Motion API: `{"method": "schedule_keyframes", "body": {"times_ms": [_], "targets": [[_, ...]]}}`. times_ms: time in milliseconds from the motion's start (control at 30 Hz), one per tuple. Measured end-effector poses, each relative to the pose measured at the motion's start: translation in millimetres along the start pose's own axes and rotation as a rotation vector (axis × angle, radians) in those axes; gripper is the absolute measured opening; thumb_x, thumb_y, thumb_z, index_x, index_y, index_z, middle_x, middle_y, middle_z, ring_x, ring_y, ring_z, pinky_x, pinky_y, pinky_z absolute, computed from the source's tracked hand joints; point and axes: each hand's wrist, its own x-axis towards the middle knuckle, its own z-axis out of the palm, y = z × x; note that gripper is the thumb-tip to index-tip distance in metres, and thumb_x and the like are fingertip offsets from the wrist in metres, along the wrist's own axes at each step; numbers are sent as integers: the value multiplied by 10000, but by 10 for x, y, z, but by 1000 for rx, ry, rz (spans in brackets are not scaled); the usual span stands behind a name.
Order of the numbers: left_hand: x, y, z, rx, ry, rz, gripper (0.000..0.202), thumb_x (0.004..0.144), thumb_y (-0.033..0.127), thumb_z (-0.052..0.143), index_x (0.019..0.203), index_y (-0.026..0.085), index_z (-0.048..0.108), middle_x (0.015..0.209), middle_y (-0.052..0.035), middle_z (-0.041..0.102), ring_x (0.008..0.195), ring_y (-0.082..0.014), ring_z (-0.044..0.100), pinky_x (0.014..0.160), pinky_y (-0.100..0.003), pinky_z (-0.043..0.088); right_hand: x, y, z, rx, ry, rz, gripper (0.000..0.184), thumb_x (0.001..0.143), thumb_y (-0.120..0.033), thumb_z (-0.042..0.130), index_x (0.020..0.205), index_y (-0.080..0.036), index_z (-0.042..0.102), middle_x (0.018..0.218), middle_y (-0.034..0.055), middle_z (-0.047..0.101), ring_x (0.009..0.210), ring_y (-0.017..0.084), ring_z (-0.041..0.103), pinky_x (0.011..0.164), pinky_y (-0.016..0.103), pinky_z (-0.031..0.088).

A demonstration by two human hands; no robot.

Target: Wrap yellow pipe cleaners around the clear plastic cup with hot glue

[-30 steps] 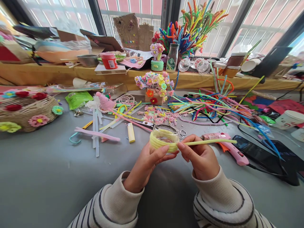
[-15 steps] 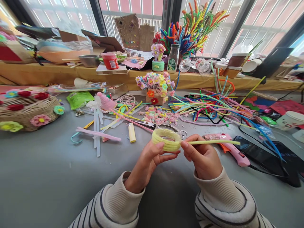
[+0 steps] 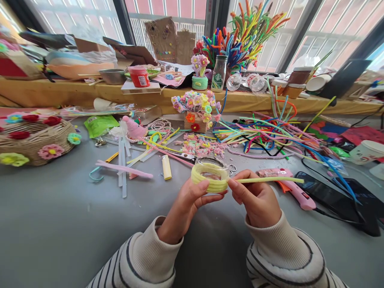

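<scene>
Clear jar [image 3: 210,175] held up above bench [image 3: 120,240], mouth upward, upright axis near vertical, walls ringed by yellow fuzzy strip [image 3: 270,179]. Strip's loose length runs almost level, tip pointing right, overlapping pink glue gun [image 3: 295,190] in view. Left hand [image 3: 184,206] cups jar, thumb on coils, fingers beneath. Right hand [image 3: 258,200] pinches strip between thumb and forefinger, just beside jar wall. Scissors [image 3: 188,157] behind jar, partly hidden by it. Colored strip pile [image 3: 255,136] farther back; black phone [image 3: 321,192] beside glue gun.
</scene>
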Motion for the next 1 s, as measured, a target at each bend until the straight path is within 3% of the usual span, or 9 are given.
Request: {"method": "schedule_keyframes", "body": {"times_ms": [533, 1000], "targets": [[-4, 42, 78, 103, 139, -15, 403, 626, 333, 685, 964, 133, 596, 913, -89, 670, 842, -216, 621, 715, -298, 505, -4, 19, -4, -52, -30, -26, 143, 659, -259, 661, 618, -185, 546, 441, -91, 427, 409, 44, 373, 456, 202, 354], [-16, 43, 69, 51, 117, -15, 335, 652, 320, 665, 931, 137, 638, 884, -90, 690, 756, -202, 645, 686, -292, 511, 26, 66, -66, -65, -73, -41, 154, 680, -294, 645, 656, -178, 548, 449, -79, 439, 408, 44, 376, 408, 196, 308]]}}
